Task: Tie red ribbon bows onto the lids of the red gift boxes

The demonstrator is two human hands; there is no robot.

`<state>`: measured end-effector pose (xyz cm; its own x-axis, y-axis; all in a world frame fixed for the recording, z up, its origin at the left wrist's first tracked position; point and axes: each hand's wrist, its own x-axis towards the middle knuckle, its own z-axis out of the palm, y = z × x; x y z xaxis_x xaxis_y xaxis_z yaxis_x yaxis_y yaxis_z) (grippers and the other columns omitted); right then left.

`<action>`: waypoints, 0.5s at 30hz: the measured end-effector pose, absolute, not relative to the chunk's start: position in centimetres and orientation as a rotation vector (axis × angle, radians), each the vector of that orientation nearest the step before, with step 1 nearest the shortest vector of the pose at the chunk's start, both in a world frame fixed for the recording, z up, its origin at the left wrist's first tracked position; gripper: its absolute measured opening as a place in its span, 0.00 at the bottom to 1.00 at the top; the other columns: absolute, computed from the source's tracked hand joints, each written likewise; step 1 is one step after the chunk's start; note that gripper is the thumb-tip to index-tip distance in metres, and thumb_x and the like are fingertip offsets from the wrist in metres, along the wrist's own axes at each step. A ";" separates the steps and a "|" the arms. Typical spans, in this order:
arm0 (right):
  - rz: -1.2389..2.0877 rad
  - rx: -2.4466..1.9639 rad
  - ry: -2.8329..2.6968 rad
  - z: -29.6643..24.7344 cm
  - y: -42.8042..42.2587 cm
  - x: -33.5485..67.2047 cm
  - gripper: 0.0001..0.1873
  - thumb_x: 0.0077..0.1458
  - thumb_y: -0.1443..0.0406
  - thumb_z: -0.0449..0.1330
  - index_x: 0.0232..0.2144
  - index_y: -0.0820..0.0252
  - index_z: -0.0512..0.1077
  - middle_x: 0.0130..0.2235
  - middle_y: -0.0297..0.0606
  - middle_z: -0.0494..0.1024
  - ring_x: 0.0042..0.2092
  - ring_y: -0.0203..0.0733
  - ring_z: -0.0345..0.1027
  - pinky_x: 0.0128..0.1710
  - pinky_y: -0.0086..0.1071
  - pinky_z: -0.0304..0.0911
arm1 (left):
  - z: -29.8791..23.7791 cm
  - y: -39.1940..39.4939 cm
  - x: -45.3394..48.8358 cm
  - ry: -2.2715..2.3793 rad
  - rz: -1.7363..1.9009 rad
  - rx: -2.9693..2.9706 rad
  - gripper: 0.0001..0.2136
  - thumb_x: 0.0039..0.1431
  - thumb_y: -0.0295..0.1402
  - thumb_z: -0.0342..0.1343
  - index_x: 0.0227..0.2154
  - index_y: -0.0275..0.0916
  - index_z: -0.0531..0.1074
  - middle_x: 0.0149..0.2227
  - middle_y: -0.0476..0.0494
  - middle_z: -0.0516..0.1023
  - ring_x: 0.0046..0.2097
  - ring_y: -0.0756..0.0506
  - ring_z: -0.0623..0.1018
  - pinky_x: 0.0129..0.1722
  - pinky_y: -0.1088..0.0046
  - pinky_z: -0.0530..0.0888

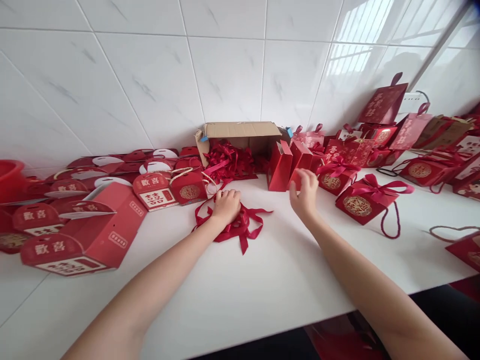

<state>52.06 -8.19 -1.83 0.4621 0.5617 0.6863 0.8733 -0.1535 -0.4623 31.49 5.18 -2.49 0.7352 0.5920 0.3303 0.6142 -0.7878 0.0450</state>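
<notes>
Red ribbon (242, 231) lies untied on the worktop (262, 290) beneath the left hand (227, 205), fingers curled; the right hand (305, 194), fingers bent, is by two upright boxes (280, 167). Whether either grips, I cannot tell. Bowed boxes (365, 204) at right look finished.

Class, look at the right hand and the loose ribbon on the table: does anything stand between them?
Nothing visible stands between the right hand and the loose ribbon; only white table shows there. The left hand covers part of the ribbon, and a plain red box stands farther back.
</notes>
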 end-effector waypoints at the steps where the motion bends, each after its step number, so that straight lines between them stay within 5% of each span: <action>1: -0.396 -1.836 -1.373 -1.9 -8.1 50.6 0.22 0.62 0.64 0.43 0.57 0.62 0.56 0.57 0.52 0.57 0.60 0.51 0.48 0.58 0.49 0.49 | -2.3 5.5 30.1 -0.975 -0.501 -2.836 0.14 0.60 0.24 0.42 0.43 0.34 0.70 0.46 0.31 0.74 0.50 0.35 0.71 0.53 0.52 0.59; 9: -0.014 -1.968 -1.881 -3.4 -6.8 43.8 0.20 0.58 0.63 0.53 0.53 0.58 0.67 0.49 0.46 0.71 0.50 0.52 0.62 0.49 0.43 0.59 | -1.7 6.1 23.5 -0.743 -0.399 -2.833 0.12 0.58 0.20 0.46 0.31 0.40 0.72 0.36 0.45 0.78 0.41 0.44 0.75 0.39 0.67 0.67; 15: 0.058 -2.139 -1.770 -2.2 -1.9 44.3 0.11 0.59 0.67 0.52 0.39 0.61 0.73 0.41 0.41 0.74 0.41 0.41 0.66 0.40 0.34 0.62 | -2.0 5.6 21.8 -0.764 -0.607 -2.748 0.10 0.58 0.23 0.48 0.36 0.40 0.73 0.39 0.44 0.78 0.43 0.43 0.74 0.40 0.66 0.69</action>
